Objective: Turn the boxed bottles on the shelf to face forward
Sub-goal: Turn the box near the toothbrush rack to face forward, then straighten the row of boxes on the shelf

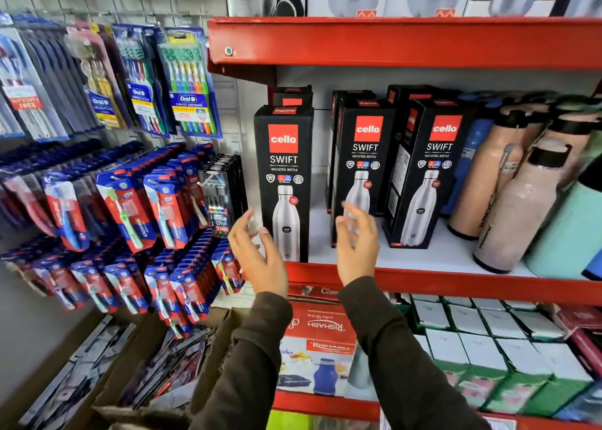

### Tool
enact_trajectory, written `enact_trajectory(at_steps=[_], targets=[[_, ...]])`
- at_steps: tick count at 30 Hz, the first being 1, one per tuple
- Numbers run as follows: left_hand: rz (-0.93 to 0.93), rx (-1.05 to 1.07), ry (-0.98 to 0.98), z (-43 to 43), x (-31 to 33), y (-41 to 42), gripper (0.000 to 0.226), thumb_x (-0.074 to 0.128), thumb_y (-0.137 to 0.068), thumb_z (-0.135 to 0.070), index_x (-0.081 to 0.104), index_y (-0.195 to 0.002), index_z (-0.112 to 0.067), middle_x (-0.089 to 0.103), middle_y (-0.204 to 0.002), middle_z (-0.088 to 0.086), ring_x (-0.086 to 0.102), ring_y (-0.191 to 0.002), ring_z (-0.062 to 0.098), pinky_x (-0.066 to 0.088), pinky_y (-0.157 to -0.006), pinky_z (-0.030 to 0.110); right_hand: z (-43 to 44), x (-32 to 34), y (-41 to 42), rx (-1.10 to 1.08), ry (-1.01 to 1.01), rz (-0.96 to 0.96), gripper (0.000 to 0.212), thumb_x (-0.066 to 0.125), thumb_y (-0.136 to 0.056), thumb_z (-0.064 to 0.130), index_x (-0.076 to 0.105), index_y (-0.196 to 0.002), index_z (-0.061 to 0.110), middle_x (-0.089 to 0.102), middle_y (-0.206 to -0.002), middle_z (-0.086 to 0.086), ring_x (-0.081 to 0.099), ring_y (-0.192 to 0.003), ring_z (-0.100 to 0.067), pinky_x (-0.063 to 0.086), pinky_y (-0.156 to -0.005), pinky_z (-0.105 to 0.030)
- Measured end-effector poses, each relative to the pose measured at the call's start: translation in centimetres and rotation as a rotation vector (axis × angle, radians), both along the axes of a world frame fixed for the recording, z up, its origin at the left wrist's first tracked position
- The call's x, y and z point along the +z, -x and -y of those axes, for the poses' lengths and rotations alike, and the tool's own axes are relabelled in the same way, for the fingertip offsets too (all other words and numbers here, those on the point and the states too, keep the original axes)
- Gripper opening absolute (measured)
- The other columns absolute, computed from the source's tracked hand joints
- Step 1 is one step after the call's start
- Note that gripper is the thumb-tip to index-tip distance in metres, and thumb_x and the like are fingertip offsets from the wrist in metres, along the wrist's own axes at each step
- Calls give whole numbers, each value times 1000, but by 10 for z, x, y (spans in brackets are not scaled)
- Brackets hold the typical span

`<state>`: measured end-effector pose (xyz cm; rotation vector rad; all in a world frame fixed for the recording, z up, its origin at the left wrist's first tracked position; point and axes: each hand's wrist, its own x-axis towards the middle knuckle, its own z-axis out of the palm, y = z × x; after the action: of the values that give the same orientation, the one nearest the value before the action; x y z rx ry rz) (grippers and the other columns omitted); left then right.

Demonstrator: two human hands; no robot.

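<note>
Three black boxed bottles with red logos stand on the white shelf (pixel 423 257) and show their fronts. The left box (pixel 284 175) is at the shelf's front edge. The middle box (pixel 365 156) and the right box (pixel 433 169) stand further back, turned slightly. More black boxes (pixel 292 95) are behind them. My left hand (pixel 257 257) is raised just left of the left box, fingers apart, holding nothing. My right hand (pixel 356 240) hovers in front of the middle box's lower part, fingers spread, empty.
Loose pink bottles (pixel 518 208), a blue one and a mint one (pixel 566 234) crowd the shelf's right side. Toothbrush packs (pixel 182 81) hang on the wall at left. A red shelf edge (pixel 391 42) runs overhead. Boxes (pixel 319 348) fill the shelf below.
</note>
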<state>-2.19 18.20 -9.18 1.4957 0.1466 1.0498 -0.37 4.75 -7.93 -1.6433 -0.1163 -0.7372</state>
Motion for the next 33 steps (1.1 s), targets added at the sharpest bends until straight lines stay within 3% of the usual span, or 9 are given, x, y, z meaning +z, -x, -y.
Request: enact_trajectory(at_steps=[5,8,10,12,15,19,24,29,33], targets=[[151,-173,-225,61,20,10,35,40,-100,-6,51,-133,-14,49,-127,-3,48,-125,19,42,-106,39,41,6,-15,-103,-56,-4,39,51,-95,23,47,-134,24,42,-137,0,43,-130,-12,35,-110,-30],[104,-319,-282,91,27,-8,42,35,-103,-9,40,-144,-10,42,-148,3,37,-141,13,29,-118,24,57,7,-28,-57,-7,-113,46,47,-98,24,37,-142,20,35,-149,-2,35,-138,-13,29,-116,-34],[17,-355,-269,106,30,-27,46,33,-103,-9,31,-149,-6,30,-157,6,24,-146,9,16,-117,10,63,8,-37,-27,52,-179,48,45,-98,22,34,-145,16,33,-153,-6,32,-141,-18,27,-118,-36],[-104,-420,-195,116,33,-44,49,31,-103,-9,22,-151,-3,22,-160,9,18,-148,12,10,-115,6,68,11,-43,-2,100,-244,48,42,-99,20,32,-146,13,33,-154,-9,31,-143,-22,23,-115,-29],[-288,-475,-72,120,33,-65,49,31,-104,-19,22,-152,-9,26,-160,9,24,-149,21,18,-118,22,74,14,-50,33,102,-348,47,39,-100,23,34,-145,12,37,-152,-11,35,-140,-26,25,-109,-26],[-387,-460,50,118,33,-71,46,34,-104,-28,35,-147,-12,42,-153,9,37,-143,23,23,-106,16,77,10,-54,30,126,-380,43,40,-100,26,42,-141,11,48,-143,-16,44,-133,-31,32,-108,-32],[-392,-424,62,114,34,-63,42,38,-103,-28,46,-142,-13,52,-144,8,45,-136,22,27,-98,11,81,5,-52,44,111,-361,40,45,-98,27,50,-135,12,56,-135,-14,52,-127,-28,36,-103,-28],[-383,-405,29,109,27,-50,41,41,-102,-31,51,-139,-16,55,-142,7,47,-135,21,32,-109,24,83,3,-36,52,101,-317,38,47,-98,22,51,-133,8,58,-134,-14,54,-124,-25,35,-100,-22],[-365,-383,41,107,23,-33,40,43,-101,-30,53,-137,-16,57,-140,6,49,-132,20,33,-106,22,83,1,-16,49,123,-272,39,47,-98,23,51,-133,7,58,-134,-13,53,-125,-25,34,-99,-20]])
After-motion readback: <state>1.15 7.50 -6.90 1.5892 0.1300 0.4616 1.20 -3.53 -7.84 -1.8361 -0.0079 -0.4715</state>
